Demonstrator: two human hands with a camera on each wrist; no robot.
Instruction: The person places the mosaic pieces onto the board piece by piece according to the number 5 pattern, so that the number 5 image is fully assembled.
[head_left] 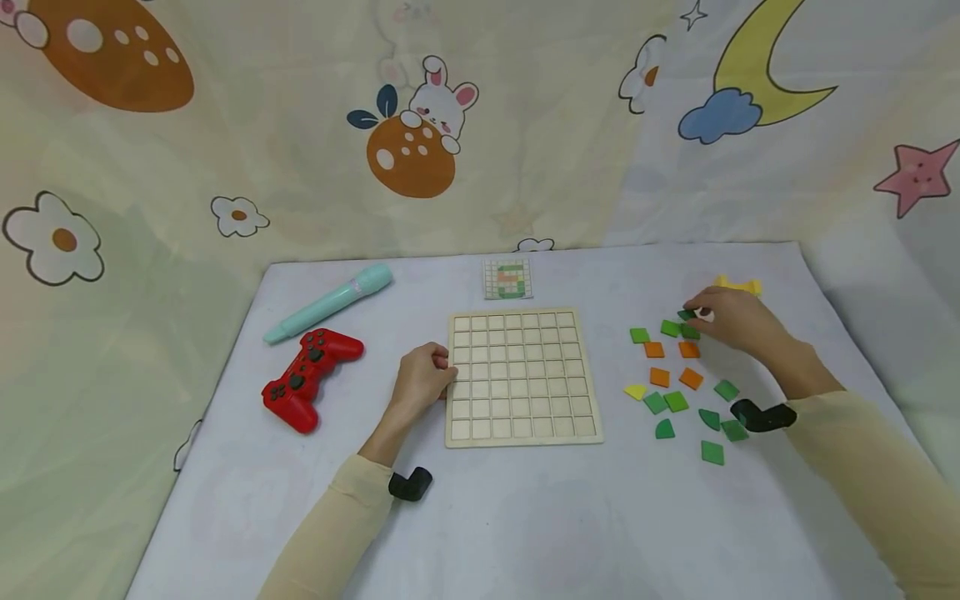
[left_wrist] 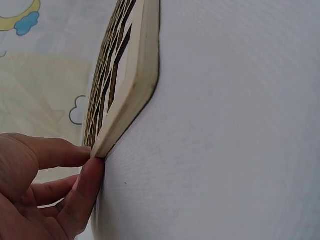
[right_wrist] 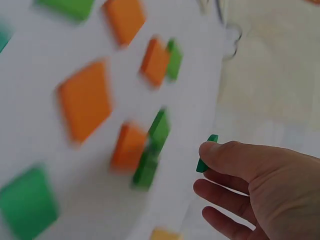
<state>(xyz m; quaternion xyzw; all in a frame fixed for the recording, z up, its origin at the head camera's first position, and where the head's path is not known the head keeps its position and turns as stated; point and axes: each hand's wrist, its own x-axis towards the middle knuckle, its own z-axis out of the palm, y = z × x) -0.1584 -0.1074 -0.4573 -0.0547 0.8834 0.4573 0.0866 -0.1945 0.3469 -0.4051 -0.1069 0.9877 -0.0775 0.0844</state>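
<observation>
A person in pale yellow sleeves works at a white-covered desk [head_left: 525, 525], seen from above. In the middle lies a square wooden board [head_left: 522, 379] divided into a grid of shallow square cells. The left hand [head_left: 422, 379] pinches the board's left edge between thumb and fingers. To the right, near the far side of the desk, the right hand [head_left: 731, 317] holds a small dark green piece [head_left: 686, 314] between thumb and forefinger, its other fingers loosely bent. Below and around this hand, flat pieces are scattered: four orange squares [head_left: 654, 350], a yellow piece [head_left: 635, 392], and several green pieces [head_left: 712, 452], some square and some with a rounded side. A yellow bone-shaped object [head_left: 742, 286] sits just beyond the right hand. Behind the board lies a small card [head_left: 507, 279] printed with a coloured grid. On the left are a red game controller [head_left: 311, 375] and a turquoise microphone-shaped object [head_left: 330, 304].
</observation>
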